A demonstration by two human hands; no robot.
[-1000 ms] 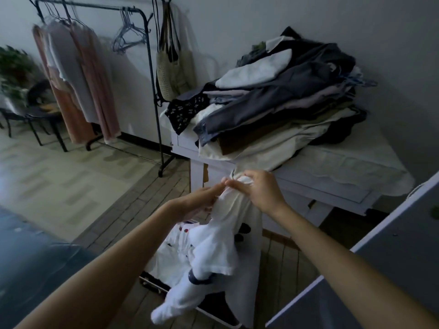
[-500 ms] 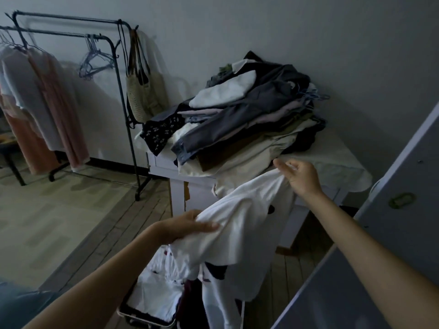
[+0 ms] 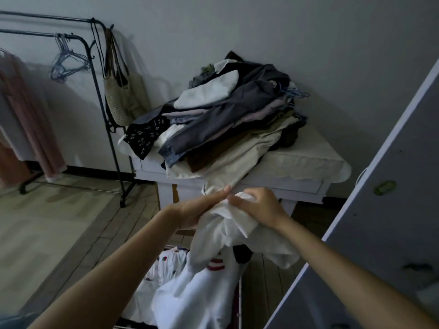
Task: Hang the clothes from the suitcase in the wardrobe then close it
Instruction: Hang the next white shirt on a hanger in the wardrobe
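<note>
- Left hand [image 3: 202, 207] and right hand [image 3: 256, 207] meet at frame centre, both gripping a bunched white garment [image 3: 228, 236]. Fingers curl into the cloth; fingertips touch at 12 o'clock of the bundle.
- Garment hangs from both hands, its lower end trailing toward 6 o'clock into the open suitcase [image 3: 180, 293]. More white clothes lie in there, one with a red stripe.
- Handling, my read: light, soft, zero stiffness. It sags and folds wherever it's unsupported. Not fragile, and cotton-like so not slippery, but loose layers can slide over each other inside a wad.
- Where to hold: find the collar or shoulder seams and pinch one per hand. The current grip is on a crumpled mass, so the shape can't be read; can't tell which part is neck or sleeve.
- Lift it clear of the suitcase before spreading, else the hem drags the other pieces.
- Hangers [image 3: 69, 65] sit on the rack [image 3: 102, 91] at 10 o'clock, well apart from the hands. Some hangers also poke out of the clothes pile [image 3: 232, 119] on the bench [image 3: 304, 167] at 12 o'clock.
- Wardrobe door [image 3: 380, 198] stands open at 3 o'clock, near the right forearm. Interior isn't visible, so rail position unknown.
- Risk: one-handed hold while reaching for a hanger lets the garment drop back.
</note>
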